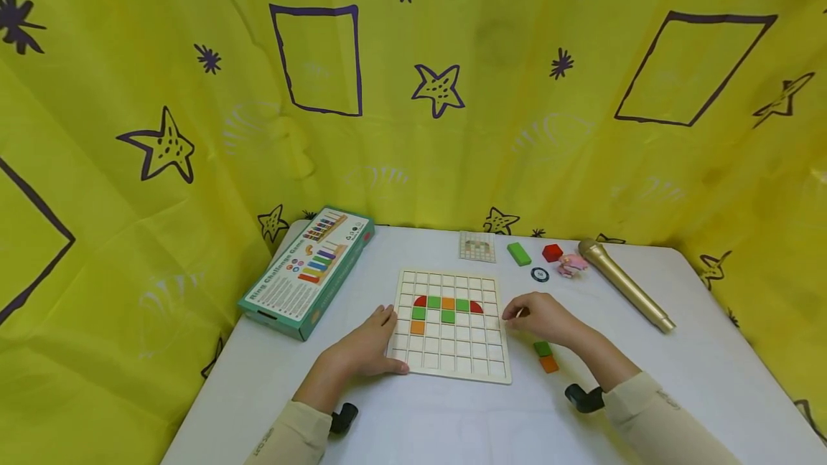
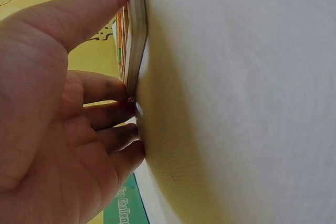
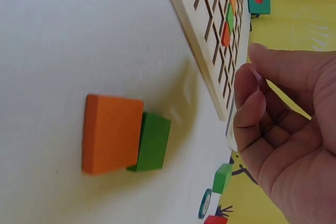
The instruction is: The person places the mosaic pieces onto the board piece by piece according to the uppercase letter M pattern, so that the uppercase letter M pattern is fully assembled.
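Observation:
A wooden grid board lies on the table, with red, green and orange tiles set in its upper cells. At the board's left side, my left hand rests with spread fingers along the edge and thumb at the near-left corner. The left wrist view shows those fingertips low against the tabletop. Just beyond the board's right edge hovers my right hand, fingers loosely curled and thumb close to the index finger, with nothing visible between them. Near it, a green tile and an orange tile lie touching.
A small pattern card lies behind the board. Back right are a green block, a red block, a round chip, a pink crumpled item and a gold microphone. A game box sits left.

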Available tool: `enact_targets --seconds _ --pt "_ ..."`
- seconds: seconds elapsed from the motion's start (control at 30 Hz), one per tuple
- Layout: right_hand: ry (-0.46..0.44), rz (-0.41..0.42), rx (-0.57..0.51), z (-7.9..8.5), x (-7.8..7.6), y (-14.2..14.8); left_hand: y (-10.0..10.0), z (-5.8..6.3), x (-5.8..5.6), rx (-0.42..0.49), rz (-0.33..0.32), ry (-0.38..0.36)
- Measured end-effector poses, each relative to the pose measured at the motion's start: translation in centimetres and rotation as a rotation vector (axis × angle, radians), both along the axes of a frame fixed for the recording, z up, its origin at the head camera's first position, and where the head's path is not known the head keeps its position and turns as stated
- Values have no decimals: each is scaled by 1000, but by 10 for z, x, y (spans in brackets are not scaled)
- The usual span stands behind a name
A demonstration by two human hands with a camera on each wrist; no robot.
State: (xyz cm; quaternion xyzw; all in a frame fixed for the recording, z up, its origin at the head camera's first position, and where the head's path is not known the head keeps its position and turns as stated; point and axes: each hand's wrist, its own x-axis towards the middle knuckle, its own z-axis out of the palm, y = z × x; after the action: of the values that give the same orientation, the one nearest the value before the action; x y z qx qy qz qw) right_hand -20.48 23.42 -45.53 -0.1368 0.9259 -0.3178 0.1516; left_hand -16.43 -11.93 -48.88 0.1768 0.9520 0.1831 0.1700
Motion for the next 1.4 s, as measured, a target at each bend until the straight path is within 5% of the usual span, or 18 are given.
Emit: enact_targets --seconds 1.4 --pt "-9 -16 -14 -17 35 55 1 4 2 16 -8 -4"
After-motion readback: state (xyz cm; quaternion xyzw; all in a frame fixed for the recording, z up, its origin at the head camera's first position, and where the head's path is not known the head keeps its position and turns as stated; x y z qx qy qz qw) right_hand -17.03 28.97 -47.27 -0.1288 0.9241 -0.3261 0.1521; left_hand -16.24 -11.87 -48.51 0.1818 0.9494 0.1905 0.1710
